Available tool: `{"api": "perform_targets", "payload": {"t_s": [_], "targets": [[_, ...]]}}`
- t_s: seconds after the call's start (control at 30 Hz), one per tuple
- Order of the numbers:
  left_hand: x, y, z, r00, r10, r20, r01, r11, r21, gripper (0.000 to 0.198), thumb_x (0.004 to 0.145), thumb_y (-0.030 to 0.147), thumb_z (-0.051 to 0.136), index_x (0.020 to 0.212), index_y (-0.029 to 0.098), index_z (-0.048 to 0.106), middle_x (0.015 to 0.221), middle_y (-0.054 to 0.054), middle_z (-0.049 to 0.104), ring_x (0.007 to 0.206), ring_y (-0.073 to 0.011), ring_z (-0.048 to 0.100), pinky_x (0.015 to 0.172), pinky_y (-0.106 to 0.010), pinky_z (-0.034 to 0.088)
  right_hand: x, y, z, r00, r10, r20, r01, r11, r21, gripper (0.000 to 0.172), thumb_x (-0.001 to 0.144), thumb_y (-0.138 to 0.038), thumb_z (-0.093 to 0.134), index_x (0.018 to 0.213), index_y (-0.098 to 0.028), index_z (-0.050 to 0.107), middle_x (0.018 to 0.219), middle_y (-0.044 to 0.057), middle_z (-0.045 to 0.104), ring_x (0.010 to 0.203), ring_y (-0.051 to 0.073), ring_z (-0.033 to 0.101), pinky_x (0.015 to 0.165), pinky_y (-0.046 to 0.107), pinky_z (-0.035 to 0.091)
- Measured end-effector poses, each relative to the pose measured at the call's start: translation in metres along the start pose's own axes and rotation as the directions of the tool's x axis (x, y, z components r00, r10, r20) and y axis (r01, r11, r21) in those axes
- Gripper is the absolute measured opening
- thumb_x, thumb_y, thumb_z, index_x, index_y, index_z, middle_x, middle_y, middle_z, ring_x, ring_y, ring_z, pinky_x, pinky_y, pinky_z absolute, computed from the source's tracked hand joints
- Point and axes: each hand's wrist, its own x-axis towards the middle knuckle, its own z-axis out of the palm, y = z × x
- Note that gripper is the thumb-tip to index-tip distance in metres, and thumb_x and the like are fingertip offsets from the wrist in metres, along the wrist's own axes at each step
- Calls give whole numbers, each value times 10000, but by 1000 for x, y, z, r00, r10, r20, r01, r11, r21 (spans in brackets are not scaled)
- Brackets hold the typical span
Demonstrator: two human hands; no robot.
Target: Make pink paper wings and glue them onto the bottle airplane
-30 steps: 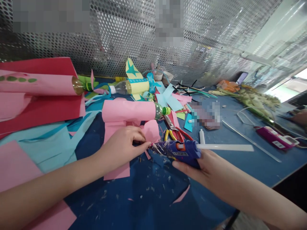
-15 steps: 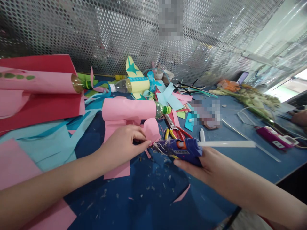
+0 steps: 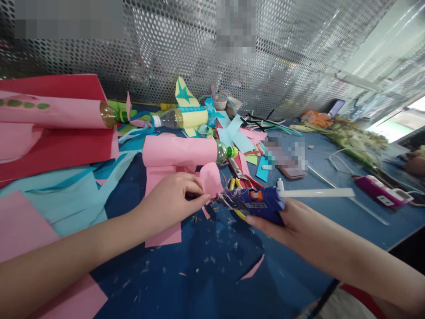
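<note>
My right hand [image 3: 282, 221] is wrapped round a blue glue gun [image 3: 262, 201] with a long white glue stick out of its back. The gun's nozzle is close to the fingertips of my left hand [image 3: 181, 195], which pinch the edge of a small pink paper piece [image 3: 210, 178]. Just behind lies a bottle wrapped in pink paper [image 3: 181, 151], its green cap to the right. A flat pink sheet [image 3: 164, 235] lies partly under my left hand. Red-handled pliers [image 3: 237, 168] and yellow handles [image 3: 238, 212] are beside the gun.
A yellow paper-wrapped bottle [image 3: 194, 118] and a large pink and red paper rocket [image 3: 59, 111] stand behind. Blue paper strips [image 3: 76, 195] cover the left. On the right are a phone [image 3: 292, 172], a purple power strip [image 3: 380, 191] with cables, and dried plants [image 3: 355, 141].
My right hand and the glue gun have moved slightly right, with the nozzle a little farther from my left fingertips. My left hand has hardly moved and keeps its pinch.
</note>
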Motion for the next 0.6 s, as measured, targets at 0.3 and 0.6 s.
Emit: {"api": "perform_targets", "payload": {"t_s": [0.3, 0.6], "targets": [[-1, -3, 1, 998, 58, -23, -58, 998, -12, 320, 820, 195, 596, 505, 174, 652, 593, 6, 614, 547, -123, 572, 540, -247, 387, 7, 7, -10, 998, 34, 61, -30, 997, -64, 406, 873, -538, 472, 925, -185, 664, 836, 101, 715, 785, 288, 673, 653, 382, 527], [-1, 0, 0, 998, 60, -16, -60, 998, 7, 324, 816, 183, 553, 505, 154, 638, 594, -1, 600, 524, -108, 546, 495, -232, 350, 8, 11, -10, 995, 75, 66, -72, 996, -51, 379, 869, -501, 467, 955, -176, 640, 868, 117, 701, 787, 286, 656, 698, 391, 516]]}}
